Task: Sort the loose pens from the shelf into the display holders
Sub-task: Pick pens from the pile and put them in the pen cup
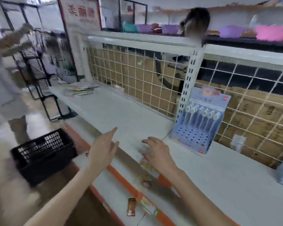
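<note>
Here both hands [127, 149] spread over shelf [118, 111] edge (holder [201, 121] right).

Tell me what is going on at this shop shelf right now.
A person stands at a white shelf with both hands out over its front edge. The left hand is open with straight fingers and holds nothing; the right hand hovers palm down, fingers relaxed, also holding nothing. A blue display holder leans against the wire grid and carries one row of pens, with many holes free. A black crate sits on the floor to the left. The picture is blurred.
</note>
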Available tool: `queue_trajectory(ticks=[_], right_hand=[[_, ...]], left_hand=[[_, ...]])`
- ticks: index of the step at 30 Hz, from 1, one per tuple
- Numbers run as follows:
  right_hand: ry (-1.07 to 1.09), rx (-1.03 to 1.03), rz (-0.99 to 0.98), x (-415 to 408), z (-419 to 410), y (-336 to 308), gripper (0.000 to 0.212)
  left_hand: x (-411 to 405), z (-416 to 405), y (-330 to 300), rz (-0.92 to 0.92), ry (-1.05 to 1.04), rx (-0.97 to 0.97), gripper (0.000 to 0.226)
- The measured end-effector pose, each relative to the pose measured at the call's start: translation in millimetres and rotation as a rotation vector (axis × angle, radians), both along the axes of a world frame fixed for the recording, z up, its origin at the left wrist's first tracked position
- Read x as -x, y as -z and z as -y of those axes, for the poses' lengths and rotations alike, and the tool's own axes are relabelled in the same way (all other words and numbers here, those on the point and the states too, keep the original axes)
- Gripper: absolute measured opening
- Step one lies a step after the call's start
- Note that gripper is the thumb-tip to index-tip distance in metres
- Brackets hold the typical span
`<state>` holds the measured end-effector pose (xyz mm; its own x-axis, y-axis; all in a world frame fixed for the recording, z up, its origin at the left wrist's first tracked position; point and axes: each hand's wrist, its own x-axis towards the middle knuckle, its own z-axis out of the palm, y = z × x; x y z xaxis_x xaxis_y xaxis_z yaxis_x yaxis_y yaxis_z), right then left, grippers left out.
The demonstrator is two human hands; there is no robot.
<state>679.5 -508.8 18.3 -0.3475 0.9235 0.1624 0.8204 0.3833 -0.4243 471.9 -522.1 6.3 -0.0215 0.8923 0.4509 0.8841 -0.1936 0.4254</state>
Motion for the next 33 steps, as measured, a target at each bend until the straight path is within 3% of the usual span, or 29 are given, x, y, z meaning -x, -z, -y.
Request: queue_trajectory(ticks=[6,10,24,33], right_hand=[[-0.163,0.017,-0.013,76,-51,4,0.042],[-0.229,0.065,-0.063,121,-86,17,0.042],[-0.213,0.178,-0.170,228,-302,18,0.043],[-0.176,0.277,-0.171,282,-381,50,0.040]], left_hand=[[69,3,10,0.083,-0.204,-0.004,0.047],[104,-14,12,0.040,-0.249,0.006,0.048],[234,-221,-10,-0.079,-0.363,0.124,0.040],[290,-311,11,-0.074,-0.315,0.221,0.038]])
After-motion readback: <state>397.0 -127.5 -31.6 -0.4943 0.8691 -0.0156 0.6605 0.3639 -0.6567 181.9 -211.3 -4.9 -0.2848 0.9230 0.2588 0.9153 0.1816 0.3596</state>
